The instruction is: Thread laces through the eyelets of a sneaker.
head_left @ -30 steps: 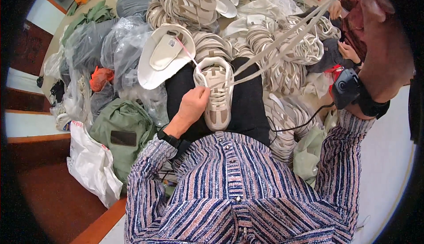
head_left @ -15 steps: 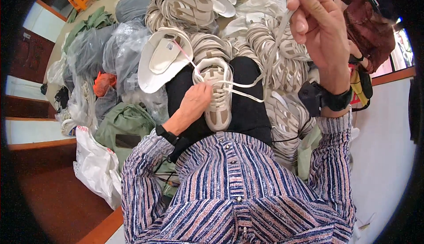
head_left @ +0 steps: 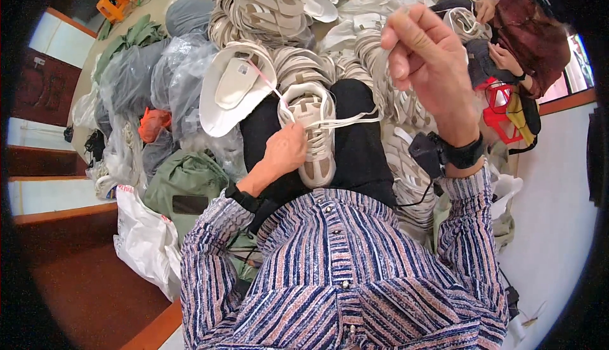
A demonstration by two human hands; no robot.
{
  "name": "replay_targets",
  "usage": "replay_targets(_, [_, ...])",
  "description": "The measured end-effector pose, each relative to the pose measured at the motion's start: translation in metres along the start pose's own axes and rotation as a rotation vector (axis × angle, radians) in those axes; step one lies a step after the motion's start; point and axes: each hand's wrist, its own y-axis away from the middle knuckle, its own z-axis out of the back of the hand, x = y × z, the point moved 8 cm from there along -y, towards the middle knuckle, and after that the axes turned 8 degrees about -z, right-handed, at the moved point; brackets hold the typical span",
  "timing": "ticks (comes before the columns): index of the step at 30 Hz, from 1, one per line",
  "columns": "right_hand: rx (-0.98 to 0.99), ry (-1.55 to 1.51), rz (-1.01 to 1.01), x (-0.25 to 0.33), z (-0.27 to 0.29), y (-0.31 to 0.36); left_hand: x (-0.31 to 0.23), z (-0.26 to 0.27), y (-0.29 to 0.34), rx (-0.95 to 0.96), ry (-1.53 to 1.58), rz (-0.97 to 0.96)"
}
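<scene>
A beige and white sneaker (head_left: 317,163) rests on my lap between my thighs, toe toward me, its front part laced. My left hand (head_left: 285,149) is closed on the sneaker's left side, by the eyelets; its fingertips are partly hidden. White shoelace (head_left: 349,121) runs from the sneaker to the right and bends up toward my right hand. Raised at the upper right, my right hand (head_left: 431,64) has thumb and fingers pinched together on the lace, which is hard to make out near the fingertips. A thin pink-and-white strip (head_left: 265,79) reaches the sneaker's collar from the upper left.
A white sole-shaped piece (head_left: 222,112) lies left of the sneaker. Stacked beige shoe uppers (head_left: 269,7) rise ahead and to the right. Plastic-wrapped bundles (head_left: 174,64), a green bag (head_left: 181,179) and a white bag (head_left: 146,239) lie left. Another person (head_left: 533,30) sits at the upper right.
My right hand has come down and to the left, and the lace from the sneaker now lies bunched closer to the right thigh. My left hand stays at the sneaker.
</scene>
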Motion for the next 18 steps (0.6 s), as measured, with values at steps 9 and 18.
replay_targets(9, [0.0,-0.059,-0.096,-0.032,0.006,-0.003,-0.005,0.016,0.007,-0.167,0.0,-0.081])
replay_targets(18, [-0.028,-0.067,-0.169,-0.054,0.016,-0.003,0.009,0.003,0.008,0.132,0.578,0.242])
